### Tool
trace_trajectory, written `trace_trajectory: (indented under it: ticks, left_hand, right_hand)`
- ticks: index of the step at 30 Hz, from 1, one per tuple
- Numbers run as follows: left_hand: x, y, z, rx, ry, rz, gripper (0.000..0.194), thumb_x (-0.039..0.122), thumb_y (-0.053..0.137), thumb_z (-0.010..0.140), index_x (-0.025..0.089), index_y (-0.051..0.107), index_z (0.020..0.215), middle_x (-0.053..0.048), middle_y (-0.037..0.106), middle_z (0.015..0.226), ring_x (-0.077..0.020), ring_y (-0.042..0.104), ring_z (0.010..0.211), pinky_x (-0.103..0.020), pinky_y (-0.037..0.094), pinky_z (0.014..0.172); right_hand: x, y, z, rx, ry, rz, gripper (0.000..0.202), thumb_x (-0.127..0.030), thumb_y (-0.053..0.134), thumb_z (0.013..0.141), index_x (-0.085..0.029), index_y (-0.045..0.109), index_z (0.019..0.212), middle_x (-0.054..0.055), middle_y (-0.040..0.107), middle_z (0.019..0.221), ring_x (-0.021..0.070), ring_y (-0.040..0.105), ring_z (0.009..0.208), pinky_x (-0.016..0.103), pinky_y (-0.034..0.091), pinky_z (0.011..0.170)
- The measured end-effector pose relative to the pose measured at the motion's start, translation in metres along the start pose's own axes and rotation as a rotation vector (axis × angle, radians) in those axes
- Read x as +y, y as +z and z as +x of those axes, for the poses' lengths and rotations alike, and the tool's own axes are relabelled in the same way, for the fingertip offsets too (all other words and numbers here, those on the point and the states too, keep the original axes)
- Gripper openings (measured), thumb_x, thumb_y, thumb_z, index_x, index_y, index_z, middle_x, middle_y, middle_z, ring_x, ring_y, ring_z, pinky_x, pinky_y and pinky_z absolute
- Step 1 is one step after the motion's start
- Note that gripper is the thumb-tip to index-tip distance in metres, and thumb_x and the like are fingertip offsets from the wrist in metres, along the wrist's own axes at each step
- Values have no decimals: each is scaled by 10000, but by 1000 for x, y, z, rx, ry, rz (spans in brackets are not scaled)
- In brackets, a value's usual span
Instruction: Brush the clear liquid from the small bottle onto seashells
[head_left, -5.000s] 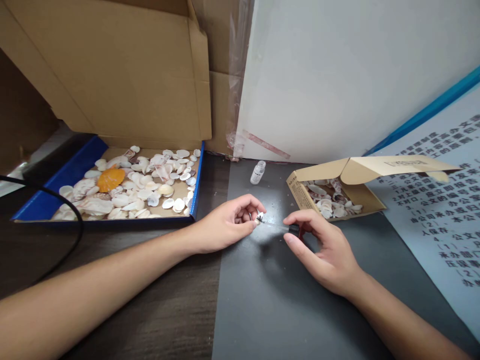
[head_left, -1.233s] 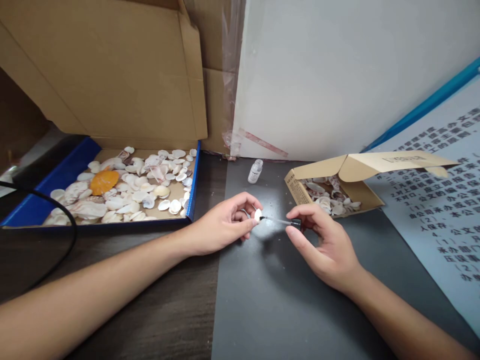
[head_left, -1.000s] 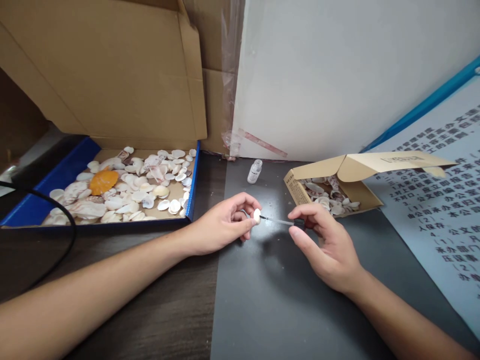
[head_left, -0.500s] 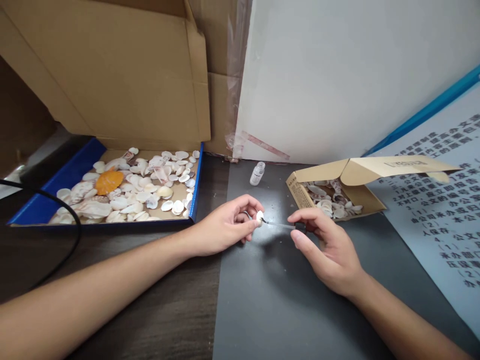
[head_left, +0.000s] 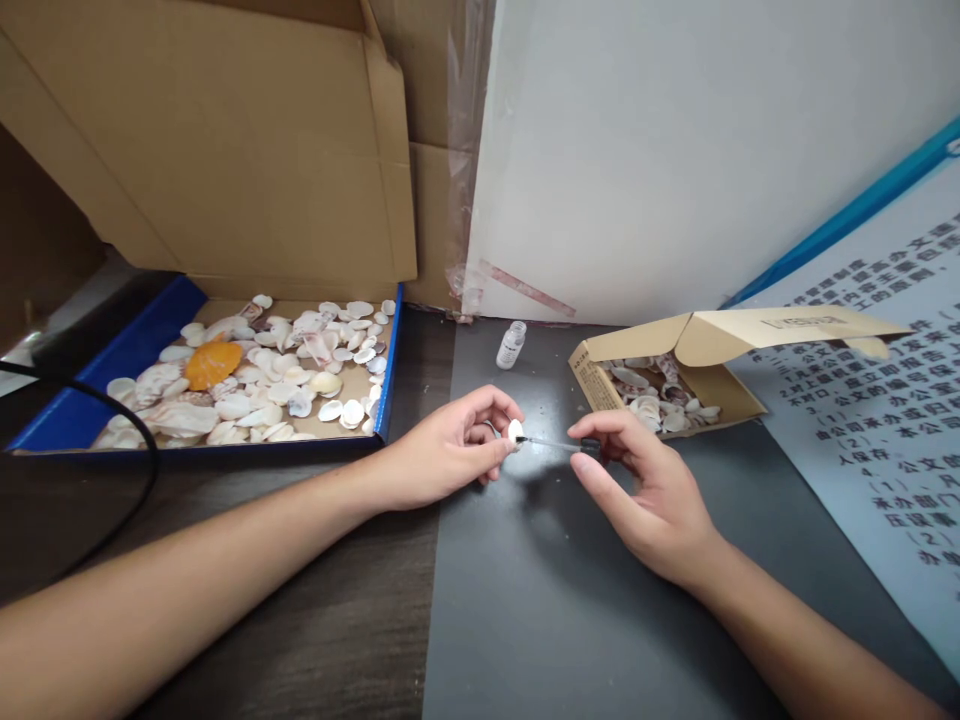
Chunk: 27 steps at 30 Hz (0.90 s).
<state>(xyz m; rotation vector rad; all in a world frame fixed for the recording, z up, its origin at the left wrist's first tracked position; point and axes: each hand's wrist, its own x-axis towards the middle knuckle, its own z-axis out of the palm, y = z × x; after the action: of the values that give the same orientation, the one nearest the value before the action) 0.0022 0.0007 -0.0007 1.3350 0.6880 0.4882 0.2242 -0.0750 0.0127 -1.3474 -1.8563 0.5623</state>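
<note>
Grey worktop (head_left: 517, 620) | frame centre: your left fingers (head_left: 493, 402) pinch a white shell (head_left: 514, 429), left of your right fingers (head_left: 606, 423), which grip a brush (head_left: 555, 444) | brush axis near-level, tip seemingly touching shell

Near grey mat (head_left: 517, 620) open; brush (head_left: 552, 443) bars middle; bottle (head_left: 511, 346), tan box (head_left: 597, 385) beyond.
</note>
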Motion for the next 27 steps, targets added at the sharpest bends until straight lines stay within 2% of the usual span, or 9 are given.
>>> trace_trajectory:
  ticks: [6,12,17,22,27]
  left_hand:
    - [0,0,0,4,9,18,298,389,644,897,191,483,1052,43,513,787,-86,514,623,-244,437,605]
    - [2,-1,0,4,39,84,262,369,617,916,178,512,1063,58,458,722,-89,443,606,-218,338,551]
    - [4,0,-1,0,52,112,229,340,621,916,169,530,1038,65,434,717,-78,380,587,-217,298,546]
    - [5,0,-1,4,50,115,225,346,622,916,175,537,1034,67,414,715,-84,349,594,-217,284,550]
    - [5,1,-1,6,54,117,230,344,636,903,173,542,1025,56,430,748,-91,356,625,-218,295,570]
  right_hand:
    - [0,0,0,11,-11,7,99,-237,569,963,-235,585,1062,-21,602,770,121,564,605,241,471,591]
    - [0,1,0,52,3,-31,104,-229,608,934,-229,590,1036,-21,600,730,134,577,609,244,475,579]
    - [-1,0,0,-2,-24,-9,117,-223,603,934,-234,592,1050,-16,621,737,138,596,608,246,494,578]
    - [0,0,0,30,-19,-30,113,-212,611,924,-239,589,1031,-16,623,741,141,603,619,247,496,579]
    - [-1,0,0,-1,-43,-10,111,-220,604,935,-241,591,1044,-13,637,775,130,605,624,235,502,588]
